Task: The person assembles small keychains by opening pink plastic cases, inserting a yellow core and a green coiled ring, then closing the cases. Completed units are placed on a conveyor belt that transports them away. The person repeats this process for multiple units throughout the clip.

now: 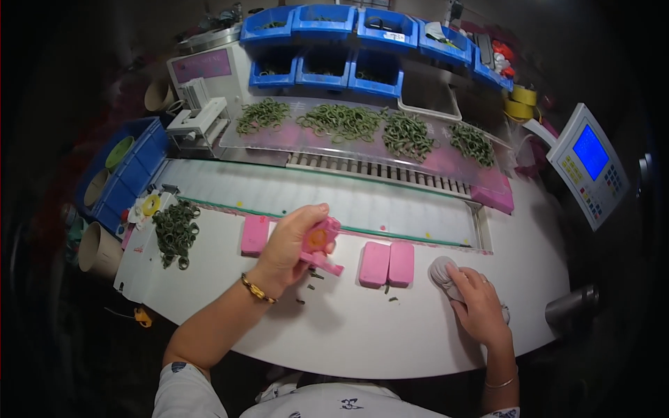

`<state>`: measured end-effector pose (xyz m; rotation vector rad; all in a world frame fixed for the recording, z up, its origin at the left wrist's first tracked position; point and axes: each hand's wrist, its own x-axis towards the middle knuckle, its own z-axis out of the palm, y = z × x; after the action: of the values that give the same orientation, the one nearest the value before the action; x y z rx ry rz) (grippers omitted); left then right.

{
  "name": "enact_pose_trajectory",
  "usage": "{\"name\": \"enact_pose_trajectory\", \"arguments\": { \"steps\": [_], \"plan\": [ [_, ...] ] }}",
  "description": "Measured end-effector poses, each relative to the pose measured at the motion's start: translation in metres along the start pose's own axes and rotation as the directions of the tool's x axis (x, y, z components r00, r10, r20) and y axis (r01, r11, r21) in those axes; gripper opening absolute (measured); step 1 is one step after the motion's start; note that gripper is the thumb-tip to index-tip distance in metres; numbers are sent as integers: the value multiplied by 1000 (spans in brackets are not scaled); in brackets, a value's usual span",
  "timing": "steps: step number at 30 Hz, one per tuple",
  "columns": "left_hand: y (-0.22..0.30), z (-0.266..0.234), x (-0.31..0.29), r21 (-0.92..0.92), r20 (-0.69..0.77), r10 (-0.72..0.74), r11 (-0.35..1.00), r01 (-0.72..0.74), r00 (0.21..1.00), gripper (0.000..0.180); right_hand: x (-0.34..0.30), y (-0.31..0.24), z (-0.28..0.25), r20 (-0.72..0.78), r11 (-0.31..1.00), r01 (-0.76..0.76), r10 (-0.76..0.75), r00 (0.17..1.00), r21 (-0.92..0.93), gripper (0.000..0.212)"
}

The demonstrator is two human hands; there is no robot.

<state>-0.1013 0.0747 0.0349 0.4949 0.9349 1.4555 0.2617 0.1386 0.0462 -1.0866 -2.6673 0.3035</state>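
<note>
My left hand (282, 245) is raised over the table's middle, its fingers closed around a pink rubber mold (332, 228). The mold stands partly opened, with an orange patch showing inside and a flap hanging toward the right. To the right lie two pink mold blocks (374, 265) side by side, and one more pink block (254, 234) sits just left of my left wrist. At the right of the table, my right hand (479, 299) curls its fingers over a round, grey-white cloth-like bundle (442, 270). Its underside is hidden by the hand.
Small green scraps (311, 286) dot the white table (334, 341). A heap of green rings (175, 233) lies left; more piles (341, 120) rest on a clear shelf. Blue bins (324, 19) line the back. A control panel (591, 157) and dark cylinder (573, 308) stand right.
</note>
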Motion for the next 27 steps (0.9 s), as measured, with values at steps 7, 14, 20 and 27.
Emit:
{"name": "enact_pose_trajectory", "arguments": {
  "steps": [7,14,20,27],
  "plan": [
    [-46,41,-16,-34,-105,-58,998,55,993,16,24,-57,-32,-468,965,105,-211,858,-241,55],
    [-66,57,-20,254,-44,247,940,-229,968,11,26,-94,-7,-163,840,468,-521,838,-276,41],
    [-56,56,-28,176,-31,191,967,-183,981,11,21,-104,-9,-326,804,414,-564,759,-428,38],
    [-53,59,-28,214,-54,346,920,-328,937,23,13,-84,-14,-131,905,330,-373,918,-268,43]
  ]
}}
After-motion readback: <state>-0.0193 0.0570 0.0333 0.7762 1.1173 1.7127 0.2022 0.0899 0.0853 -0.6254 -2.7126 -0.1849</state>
